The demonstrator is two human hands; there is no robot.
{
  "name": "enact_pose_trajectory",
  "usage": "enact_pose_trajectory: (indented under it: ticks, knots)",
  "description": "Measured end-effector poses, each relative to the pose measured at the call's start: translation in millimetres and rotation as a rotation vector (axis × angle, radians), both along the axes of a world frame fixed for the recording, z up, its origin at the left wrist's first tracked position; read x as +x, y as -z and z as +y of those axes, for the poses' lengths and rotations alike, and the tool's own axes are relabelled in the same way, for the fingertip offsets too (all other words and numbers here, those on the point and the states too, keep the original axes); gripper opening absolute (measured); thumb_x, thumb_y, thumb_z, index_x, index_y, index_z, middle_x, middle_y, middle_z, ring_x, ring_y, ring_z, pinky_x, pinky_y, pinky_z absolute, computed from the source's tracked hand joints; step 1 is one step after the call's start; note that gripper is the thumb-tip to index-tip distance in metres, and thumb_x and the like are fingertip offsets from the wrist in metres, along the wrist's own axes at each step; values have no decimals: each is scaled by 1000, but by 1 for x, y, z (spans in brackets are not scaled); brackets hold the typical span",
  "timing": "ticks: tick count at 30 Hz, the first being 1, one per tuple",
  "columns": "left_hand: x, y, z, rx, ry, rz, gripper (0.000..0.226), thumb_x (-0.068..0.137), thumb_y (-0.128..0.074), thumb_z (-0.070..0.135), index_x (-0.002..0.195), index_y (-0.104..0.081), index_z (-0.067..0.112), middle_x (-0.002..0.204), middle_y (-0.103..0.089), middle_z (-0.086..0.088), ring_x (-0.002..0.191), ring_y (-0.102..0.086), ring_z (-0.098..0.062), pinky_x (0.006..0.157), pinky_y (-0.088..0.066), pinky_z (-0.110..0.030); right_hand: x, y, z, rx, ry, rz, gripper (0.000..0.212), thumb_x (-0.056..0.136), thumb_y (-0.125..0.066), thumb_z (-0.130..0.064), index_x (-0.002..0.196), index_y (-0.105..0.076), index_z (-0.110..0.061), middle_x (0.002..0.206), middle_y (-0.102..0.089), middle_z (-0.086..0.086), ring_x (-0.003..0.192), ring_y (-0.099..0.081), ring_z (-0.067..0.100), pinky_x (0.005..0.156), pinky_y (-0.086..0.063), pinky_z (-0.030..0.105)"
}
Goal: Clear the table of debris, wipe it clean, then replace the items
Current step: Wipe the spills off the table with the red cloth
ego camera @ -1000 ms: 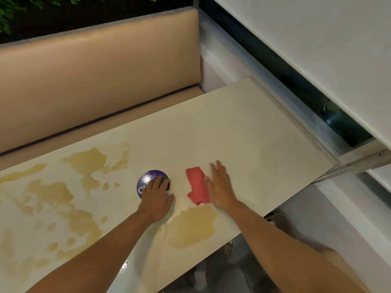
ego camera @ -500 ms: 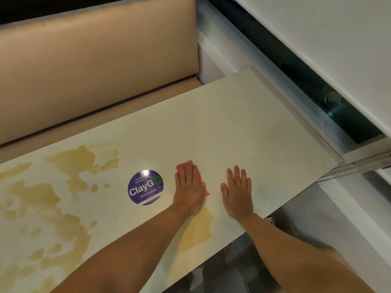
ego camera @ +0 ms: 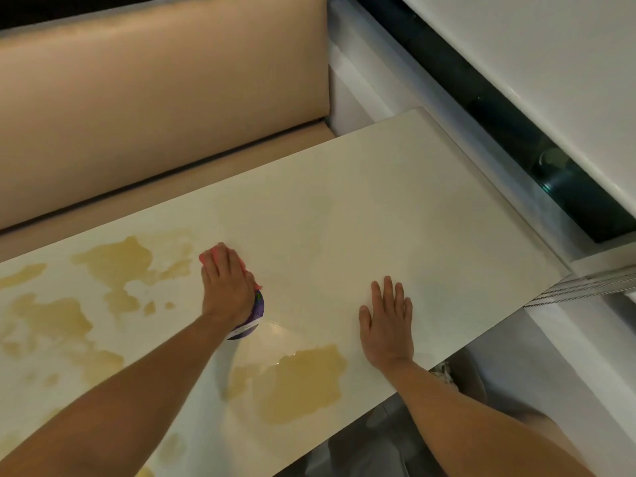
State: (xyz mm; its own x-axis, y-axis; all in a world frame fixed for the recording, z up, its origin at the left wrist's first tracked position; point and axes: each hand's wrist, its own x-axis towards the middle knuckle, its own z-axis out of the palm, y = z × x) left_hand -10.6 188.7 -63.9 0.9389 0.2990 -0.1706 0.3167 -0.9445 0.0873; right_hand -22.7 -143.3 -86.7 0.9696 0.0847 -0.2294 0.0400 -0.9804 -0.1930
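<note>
A cream table carries yellowish-brown spill patches on its left half and near its front edge. My left hand presses flat on a pink-red cloth, of which only the far and right edges show. Under that wrist lies a round purple sticker, mostly covered. My right hand rests flat with straight fingers on the bare table near the front edge, to the right of the cloth.
A beige padded bench runs along the far side of the table. A white ledge and a dark gap lie to the right. Below the front edge are a pale floor and part of a stool.
My left hand has slid the cloth to the left and away from me, over the purple sticker. My right hand has stayed flat on the table.
</note>
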Motion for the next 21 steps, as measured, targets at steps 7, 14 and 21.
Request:
enact_pose_trajectory:
  ticks: [7, 14, 21]
  knots:
    - [-37, 5, -56, -59, 317, 5, 54, 102, -30, 29, 139, -40, -9, 147, -32, -25, 139, -25, -46, 118, -18, -56, 0, 1, 0, 1, -2, -6, 66, 104, -8, -49, 164, -10, -20, 171, 8, 4, 157, 14, 24, 128, 3, 47]
    - [0, 15, 28, 53, 203, 145, 68, 100, -8, 40, 133, -52, 1, 147, -29, -26, 136, -21, -52, 108, -22, -57, 1, 2, -1, -11, -6, -6, 66, 105, -10, -49, 164, -9, -20, 171, 9, 4, 157, 14, 24, 128, 1, 49]
    - [6, -5, -1, 98, 126, 97, 62, 97, -36, 34, 132, -40, -17, 139, -32, -33, 122, -32, -56, 105, -27, -57, 1, 2, -1, -11, -1, -4, 65, 105, -12, -48, 164, -8, -20, 171, 10, 4, 157, 15, 24, 128, 1, 48]
